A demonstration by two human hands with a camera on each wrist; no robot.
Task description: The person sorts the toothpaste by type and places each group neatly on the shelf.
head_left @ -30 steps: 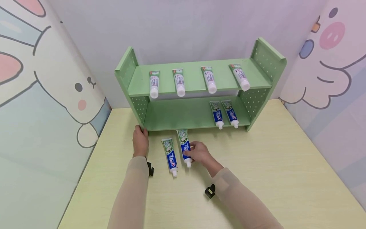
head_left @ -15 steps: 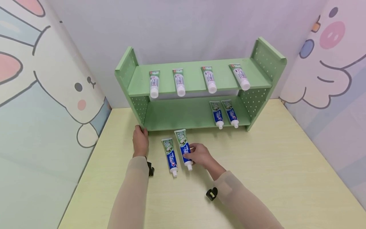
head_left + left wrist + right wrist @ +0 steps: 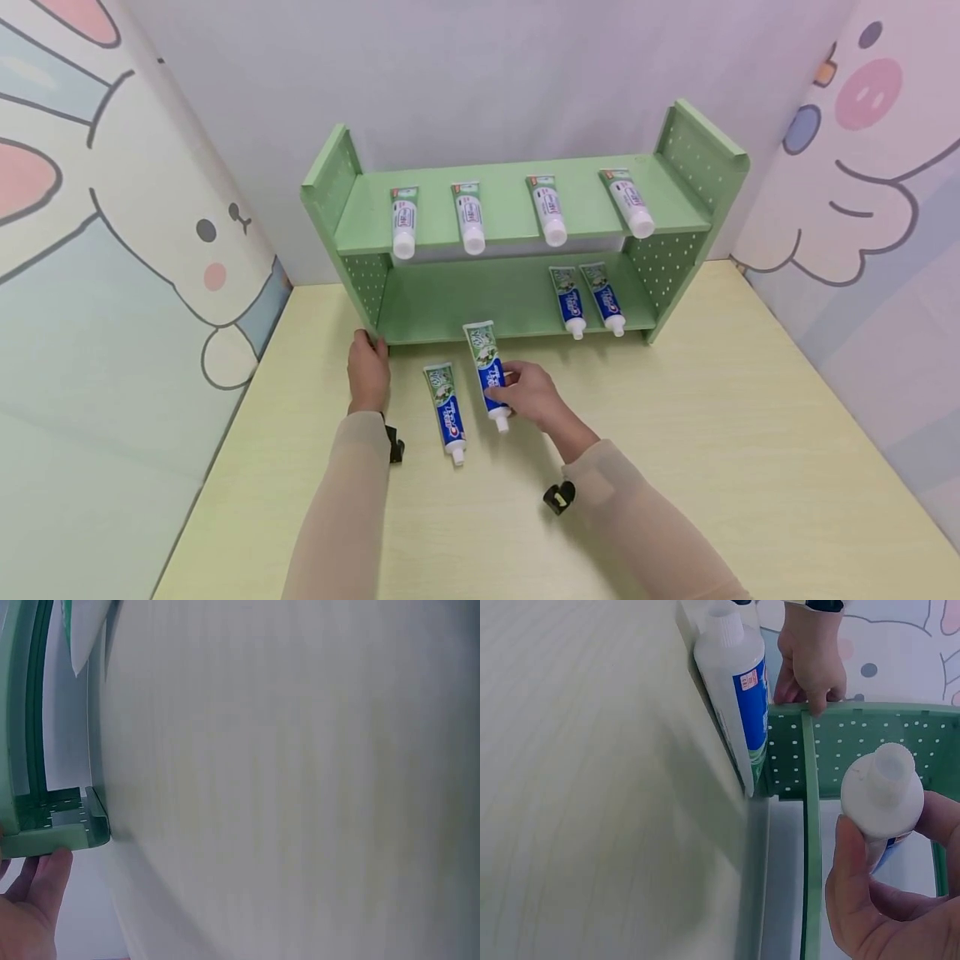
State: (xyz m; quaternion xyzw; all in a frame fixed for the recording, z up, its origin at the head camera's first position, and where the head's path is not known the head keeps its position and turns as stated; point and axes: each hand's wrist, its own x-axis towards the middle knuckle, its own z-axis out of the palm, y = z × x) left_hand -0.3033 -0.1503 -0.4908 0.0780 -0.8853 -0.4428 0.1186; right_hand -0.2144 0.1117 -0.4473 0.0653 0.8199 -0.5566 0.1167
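Observation:
My right hand [image 3: 534, 395] pinches a blue, green and white toothpaste tube [image 3: 486, 357] near its capped end, thumb on one side and fingers on the other. The tube is raised off the table before the lower shelf, its white cap [image 3: 885, 791] facing the right wrist camera. A matching toothpaste tube [image 3: 446, 408] lies on the table to its left. My left hand [image 3: 368, 372] holds the lower front corner of the green shelf rack [image 3: 457, 300] at its left side panel; some of its fingers are hidden behind the panel.
Several white and green toothpaste tubes [image 3: 469, 218] lie spaced along the upper shelf, caps forward. Two blue and green tubes [image 3: 568, 302] lie on the right of the lower shelf. The pale wooden table [image 3: 712, 442] extends around, with cartoon-printed walls [image 3: 847, 167] at both sides.
My right hand first drew the toothpaste tube slightly back toward me, then lifted it toward the lower shelf's front edge. The left hand and the other tubes have stayed in place.

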